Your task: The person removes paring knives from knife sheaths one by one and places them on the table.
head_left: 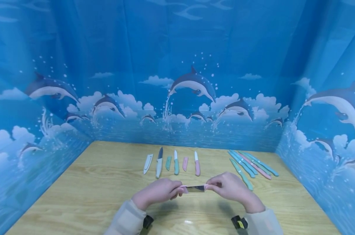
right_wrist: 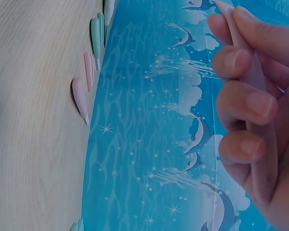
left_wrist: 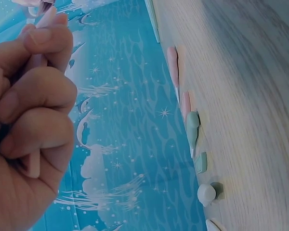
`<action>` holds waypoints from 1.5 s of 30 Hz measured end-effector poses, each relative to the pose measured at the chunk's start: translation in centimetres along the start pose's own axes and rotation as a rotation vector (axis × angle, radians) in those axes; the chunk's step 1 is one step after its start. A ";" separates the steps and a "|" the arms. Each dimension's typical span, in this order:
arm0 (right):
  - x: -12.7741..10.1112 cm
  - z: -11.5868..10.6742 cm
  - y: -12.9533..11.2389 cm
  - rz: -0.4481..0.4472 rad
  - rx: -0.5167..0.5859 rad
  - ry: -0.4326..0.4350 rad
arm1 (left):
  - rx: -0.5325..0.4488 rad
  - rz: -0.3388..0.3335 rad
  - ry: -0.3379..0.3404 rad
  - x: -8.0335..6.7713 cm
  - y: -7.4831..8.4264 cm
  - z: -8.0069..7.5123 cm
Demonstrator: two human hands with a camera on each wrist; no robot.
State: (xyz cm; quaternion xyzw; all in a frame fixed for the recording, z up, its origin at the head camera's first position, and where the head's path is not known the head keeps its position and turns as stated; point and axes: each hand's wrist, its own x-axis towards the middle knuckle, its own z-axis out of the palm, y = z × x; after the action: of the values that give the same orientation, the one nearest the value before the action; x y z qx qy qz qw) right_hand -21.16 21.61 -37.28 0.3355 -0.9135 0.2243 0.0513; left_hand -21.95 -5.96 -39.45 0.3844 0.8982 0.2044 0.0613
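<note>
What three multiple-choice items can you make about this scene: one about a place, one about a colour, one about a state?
1. Where does the heap of sheathed knives lie on the table?
A. far right
B. far left
C. under the hands

2. What colour is the handle that the right hand grips?
A. black
B. pink
C. yellow

3. How is the blade between the left hand and the right hand?
A. lying on the table
B. fully inside its sheath
C. partly bare

Answers:
1 A, the heap lies near the right wall.
2 B, the right wrist view shows a pale pink handle.
3 C, metal shows between sheath and handle.
</note>
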 end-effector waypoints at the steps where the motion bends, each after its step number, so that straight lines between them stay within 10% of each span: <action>1: 0.0 0.0 0.0 -0.002 0.001 0.000 | 0.003 -0.001 0.001 0.0 0.0 0.0; 45: -0.2 -0.6 0.8 0.026 0.048 -0.042 | 0.011 -0.011 0.000 -0.2 -0.1 -0.2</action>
State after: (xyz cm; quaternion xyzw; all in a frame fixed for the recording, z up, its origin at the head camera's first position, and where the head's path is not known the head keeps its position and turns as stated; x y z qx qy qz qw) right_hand -21.59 22.52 -37.10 0.3294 -0.9129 0.2400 0.0212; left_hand -21.94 -6.19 -39.31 0.3798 0.9014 0.1990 0.0603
